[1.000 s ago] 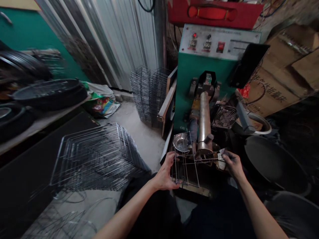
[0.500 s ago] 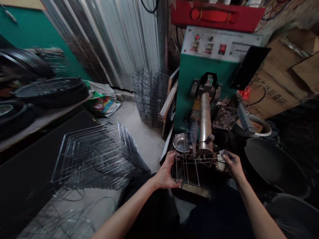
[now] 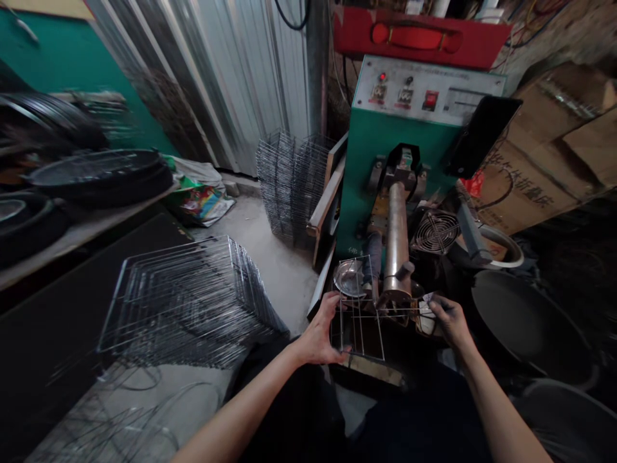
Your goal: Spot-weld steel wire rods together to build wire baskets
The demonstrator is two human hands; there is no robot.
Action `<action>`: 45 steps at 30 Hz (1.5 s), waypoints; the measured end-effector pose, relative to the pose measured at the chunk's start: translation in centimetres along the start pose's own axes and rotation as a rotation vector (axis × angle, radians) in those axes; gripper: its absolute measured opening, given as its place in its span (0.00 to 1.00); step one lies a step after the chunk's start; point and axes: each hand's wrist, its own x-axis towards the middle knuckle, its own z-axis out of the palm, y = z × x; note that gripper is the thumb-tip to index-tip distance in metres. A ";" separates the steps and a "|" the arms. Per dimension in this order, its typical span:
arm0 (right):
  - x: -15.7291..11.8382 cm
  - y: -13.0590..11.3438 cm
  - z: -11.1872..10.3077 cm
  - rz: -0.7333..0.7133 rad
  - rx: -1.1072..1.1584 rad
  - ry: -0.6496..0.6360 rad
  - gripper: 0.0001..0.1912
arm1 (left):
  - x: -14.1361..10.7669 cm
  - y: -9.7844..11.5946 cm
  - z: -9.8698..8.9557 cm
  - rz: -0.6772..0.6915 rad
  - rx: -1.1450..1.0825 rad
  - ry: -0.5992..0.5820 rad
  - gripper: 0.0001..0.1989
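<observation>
Wire grid point(image 3: 357, 316): held upright-tilted in front of green spot welder point(image 3: 400, 148), right end beside steel electrode column point(image 3: 396, 241). Left hand point(image 3: 315, 337): fingers spread, gripping grid's near edge. Right hand point(image 3: 450, 321): closed, pinching wires at grid's right end. Risks: wires slipping from pinch, grid skewing out of line; fingers close to electrode, possible burn or crush. Stacked wire grids point(image 3: 193, 308) near left forearm: wire ends could scratch or snag.
</observation>
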 end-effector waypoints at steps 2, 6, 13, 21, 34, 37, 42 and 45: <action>0.0 0.1 0.0 0.006 0.012 -0.007 0.31 | 0.1 0.0 0.0 -0.002 0.007 0.001 0.57; 0.1 0.3 0.0 0.019 0.030 0.003 0.30 | 0.4 -0.1 -0.1 0.012 0.000 0.000 0.56; 0.1 -0.1 0.1 0.025 0.031 0.001 0.30 | 0.6 -0.2 -0.2 0.031 0.020 -0.011 0.57; -0.2 -0.4 0.2 0.022 0.008 0.023 0.33 | 0.5 -0.3 -0.2 -0.012 0.011 -0.029 0.56; -0.4 0.6 0.4 0.043 0.070 0.043 0.31 | 0.4 -0.2 -0.3 -0.050 0.012 -0.037 0.52; -0.7 -0.5 0.2 -0.012 -0.002 0.070 0.30 | 0.2 -0.4 -0.5 -0.082 0.078 -0.073 0.52; -4.9 0.8 -6.9 0.029 -0.373 0.218 0.23 | -0.4 -0.7 -1.2 -0.119 0.202 -0.102 0.52; -12.2 4.2 -12.8 0.427 -0.747 0.217 0.19 | -0.2 -1.0 -1.3 -0.121 0.243 -0.080 0.50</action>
